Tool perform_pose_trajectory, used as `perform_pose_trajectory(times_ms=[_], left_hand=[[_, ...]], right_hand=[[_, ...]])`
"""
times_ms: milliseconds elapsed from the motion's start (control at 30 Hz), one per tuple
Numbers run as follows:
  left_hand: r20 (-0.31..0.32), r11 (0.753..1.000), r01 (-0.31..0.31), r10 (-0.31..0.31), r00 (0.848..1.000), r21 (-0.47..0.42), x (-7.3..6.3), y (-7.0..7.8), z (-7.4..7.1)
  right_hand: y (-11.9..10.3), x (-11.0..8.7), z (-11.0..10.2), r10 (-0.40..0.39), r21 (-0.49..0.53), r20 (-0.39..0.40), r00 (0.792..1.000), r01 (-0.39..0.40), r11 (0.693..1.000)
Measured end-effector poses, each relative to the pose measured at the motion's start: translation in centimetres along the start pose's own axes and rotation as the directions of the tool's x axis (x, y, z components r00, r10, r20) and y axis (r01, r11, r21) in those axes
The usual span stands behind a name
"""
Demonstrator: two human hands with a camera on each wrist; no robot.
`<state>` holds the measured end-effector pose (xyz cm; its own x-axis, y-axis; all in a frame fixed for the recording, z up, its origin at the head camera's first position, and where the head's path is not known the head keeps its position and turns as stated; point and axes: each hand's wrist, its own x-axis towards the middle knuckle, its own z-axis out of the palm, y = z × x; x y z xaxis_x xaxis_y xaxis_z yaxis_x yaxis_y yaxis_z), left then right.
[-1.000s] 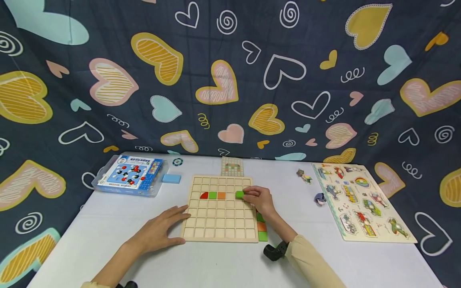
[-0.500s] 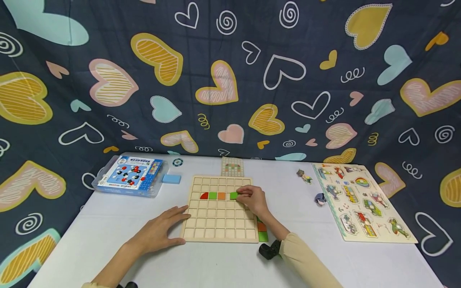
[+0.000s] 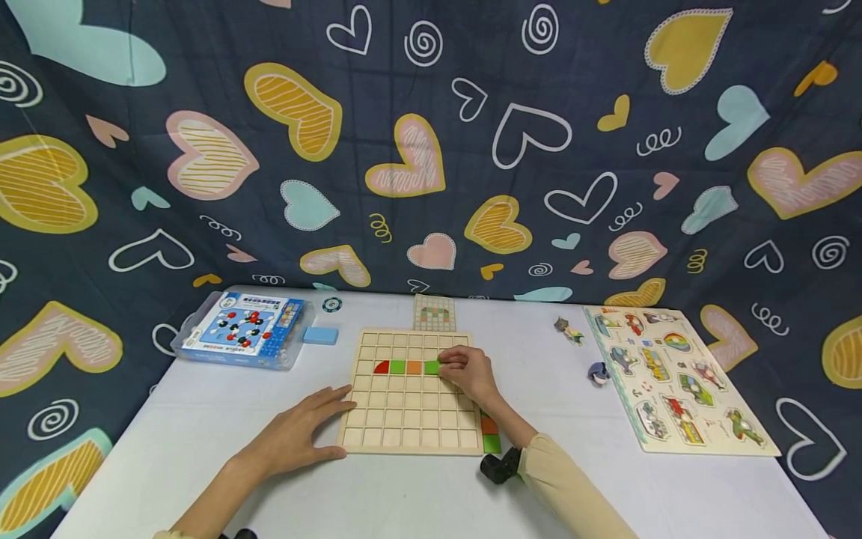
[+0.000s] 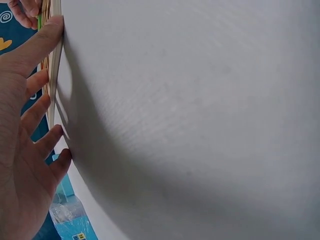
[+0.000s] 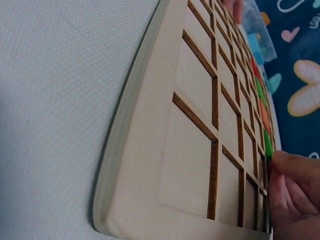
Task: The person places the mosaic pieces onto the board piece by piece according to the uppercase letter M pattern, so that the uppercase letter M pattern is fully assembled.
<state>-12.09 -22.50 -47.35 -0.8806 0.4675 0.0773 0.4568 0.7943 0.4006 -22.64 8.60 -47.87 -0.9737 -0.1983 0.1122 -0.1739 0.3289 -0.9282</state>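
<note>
A wooden grid board (image 3: 412, 451) lies on the white table. In one of its rows sit a red rounded tile (image 3: 381, 367), a green square tile (image 3: 398, 367) and an orange square tile (image 3: 414, 367). Beside the orange one, my right hand (image 3: 469, 372) pinches another green square tile (image 3: 432, 367) at its right side; the right wrist view shows the thumb against that green tile (image 5: 268, 144). Whether it lies flat in its cell cannot be told. My left hand (image 3: 296, 428) touches the board's left edge with spread fingers, and its thumb (image 4: 42, 40) meets the frame.
Orange (image 3: 489, 425) and green (image 3: 492, 444) tiles lie along the board's right side, partly behind my right arm. A pattern card (image 3: 434, 312) is behind the board. Left stand a plastic box (image 3: 242, 329) and a blue block (image 3: 320, 335); right, small figures (image 3: 598, 373) and a picture puzzle (image 3: 680, 382).
My right hand has moved left along the row with the green tile, from a few cells away to beside the orange tile. My left hand has stayed at the board's edge.
</note>
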Motion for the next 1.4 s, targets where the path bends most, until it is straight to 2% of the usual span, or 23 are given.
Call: perform_pose_trajectory(times_ms=[300,467,667,867,967,1133,1267,1400], left_hand=[[0.005,1.000,0.011,-0.011,1.000,-0.006,0.0,0.0,0.0],[0.001,1.000,0.006,-0.006,1.000,-0.009,0.0,0.1,0.0],[0.008,1.000,0.009,-0.008,1.000,-0.011,0.1,0.2,0.0],[0.009,1.000,0.022,-0.022,1.000,-0.008,0.3,0.1,0.0],[0.008,1.000,0.024,-0.024,1.000,-0.006,0.3,0.1,0.0],[0.004,1.000,0.022,-0.022,1.000,-0.006,0.2,0.1,-0.2],[0.003,1.000,0.021,-0.021,1.000,-0.009,0.1,0.2,-0.2],[0.006,1.000,0.016,-0.016,1.000,-0.010,0.1,0.2,-0.1]], right_hand=[[-0.2,-0.1,0.1,0.033,0.034,0.009,0.999,-0.033,0.999],[-0.2,-0.1,-0.6,0.040,0.083,0.043,0.998,-0.043,0.996],[0.2,-0.6,-3.5,0.086,0.158,0.066,0.994,-0.096,0.983],[0.6,-2.1,-7.5,0.105,0.114,0.060,0.993,-0.111,0.987],[0.8,-2.9,-9.2,0.082,0.085,0.055,0.995,-0.086,0.993],[2.1,-3.9,-11.1,0.045,0.040,0.103,0.994,-0.049,0.998],[3.4,-4.0,-11.2,0.001,-0.009,0.189,0.982,0.001,1.000],[4.4,-3.7,-10.6,-0.082,-0.062,0.250,0.965,0.101,0.993]])
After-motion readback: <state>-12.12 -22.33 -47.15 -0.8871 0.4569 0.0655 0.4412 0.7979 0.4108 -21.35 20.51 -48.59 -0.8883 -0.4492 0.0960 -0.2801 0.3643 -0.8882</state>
